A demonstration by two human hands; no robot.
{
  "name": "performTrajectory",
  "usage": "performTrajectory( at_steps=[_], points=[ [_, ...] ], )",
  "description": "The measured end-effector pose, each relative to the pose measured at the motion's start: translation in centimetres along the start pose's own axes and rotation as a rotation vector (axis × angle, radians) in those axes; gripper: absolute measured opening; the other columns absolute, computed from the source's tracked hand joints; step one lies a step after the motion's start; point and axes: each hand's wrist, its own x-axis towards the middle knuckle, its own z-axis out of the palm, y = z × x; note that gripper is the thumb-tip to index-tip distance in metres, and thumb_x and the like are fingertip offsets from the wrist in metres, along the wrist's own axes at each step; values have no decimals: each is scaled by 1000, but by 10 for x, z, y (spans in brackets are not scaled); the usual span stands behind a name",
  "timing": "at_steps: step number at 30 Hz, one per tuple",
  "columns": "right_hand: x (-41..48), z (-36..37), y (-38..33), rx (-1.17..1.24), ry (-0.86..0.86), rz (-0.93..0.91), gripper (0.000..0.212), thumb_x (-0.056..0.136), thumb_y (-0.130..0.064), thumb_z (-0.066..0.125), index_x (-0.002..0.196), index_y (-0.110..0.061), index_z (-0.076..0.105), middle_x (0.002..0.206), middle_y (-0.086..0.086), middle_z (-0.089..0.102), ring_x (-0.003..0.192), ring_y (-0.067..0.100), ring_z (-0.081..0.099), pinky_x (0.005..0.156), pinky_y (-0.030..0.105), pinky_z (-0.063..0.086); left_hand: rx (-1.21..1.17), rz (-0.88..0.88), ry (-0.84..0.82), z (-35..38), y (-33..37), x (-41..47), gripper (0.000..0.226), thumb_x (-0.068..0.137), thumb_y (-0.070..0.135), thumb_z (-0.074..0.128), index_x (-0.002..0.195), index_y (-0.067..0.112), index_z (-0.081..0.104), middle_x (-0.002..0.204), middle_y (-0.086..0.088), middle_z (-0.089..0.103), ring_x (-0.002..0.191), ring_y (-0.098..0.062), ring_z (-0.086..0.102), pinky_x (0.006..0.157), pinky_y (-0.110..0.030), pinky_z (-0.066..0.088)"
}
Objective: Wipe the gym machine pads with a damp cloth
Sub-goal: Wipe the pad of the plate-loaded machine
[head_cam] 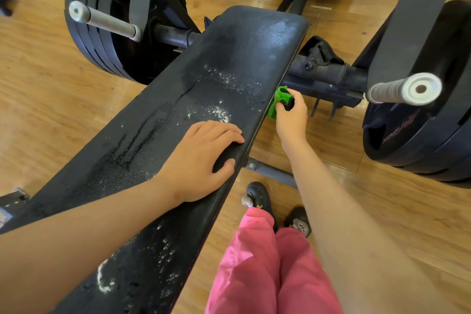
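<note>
Head view, looking down: I saw the left hand resting flat with relaxed fingers on the long black pad, near its right edge. The right hand gripped a green cloth, held against the pad's right side. Wet streaks and white specks marked the pad's top. Black weight plates flanked it on a wooden floor.

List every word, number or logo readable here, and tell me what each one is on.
Reddish lettering on the right weight plate: too blurred and slanted to read.
Bench pad: no text, only wet streaks and white specks.
Green cloth: no text visible.
Nothing else in view carries readable writing.
</note>
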Motion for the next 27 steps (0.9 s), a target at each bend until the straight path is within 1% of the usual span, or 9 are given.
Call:
performTrajectory(
  at_steps=[4,6,8,11,13,15,18,22,27],
  points=[
    [-2,-4,6,-54,-61,-4,37,96,-8,52,132,-16,50,122,2,58,115,19,54,93,28,48,9,2,16,1,-2,-1,35,86,31,49,120,24,57,128,14,52,123,-6,44,110,-24,21],
    [-4,-9,6,-91,-94,-34,37,97,-12,51,134,-19,47,121,-2,57,112,14,52,86,21,46,16,-3,5,-1,0,1,36,87,32,49,120,24,57,128,14,53,123,-6,44,111,-24,20],
    [-7,-14,4,-149,-123,-50,37,98,-14,51,134,-19,47,117,-5,55,107,10,49,79,16,40,23,-4,-26,-2,2,1,36,87,32,48,122,24,57,129,13,53,123,-5,44,112,-24,18],
    [-16,-20,4,-165,-147,-75,34,98,-15,52,132,-17,49,113,-5,55,106,11,51,74,11,38,84,4,-50,-4,3,1,36,89,34,45,121,23,57,126,12,54,121,-5,45,115,-24,10],
    [-24,-19,3,-135,-137,-77,33,97,-12,53,130,-15,49,110,-6,53,102,9,51,66,1,37,84,12,-35,-9,4,7,34,90,36,42,118,24,58,120,13,57,116,-4,48,116,-22,7],
    [-30,-17,4,-104,-120,-83,34,96,-10,54,130,-13,50,110,-6,54,97,5,50,63,-5,35,42,1,9,-15,4,24,31,90,35,42,114,24,58,114,14,59,110,-2,50,115,-20,5],
    [-33,-17,3,-96,-95,-82,34,94,-10,58,128,-14,52,110,-5,57,95,3,51,65,-5,35,51,-11,57,-15,-4,64,27,93,30,48,116,21,58,114,9,61,110,-7,52,113,-21,8],
    [-32,-17,0,-105,-96,-71,37,91,-15,64,126,-17,53,114,-6,60,102,4,54,70,-3,38,85,-36,53,-4,-28,130,30,95,26,53,123,15,57,122,1,60,117,-18,53,114,-32,17],
    [-27,-16,-2,-97,-96,-50,34,89,-13,65,121,-20,55,109,-11,60,103,4,56,76,6,45,95,-35,35,7,-49,188,37,97,26,50,130,11,54,131,-6,58,121,-25,52,108,-36,29]
  ],
)
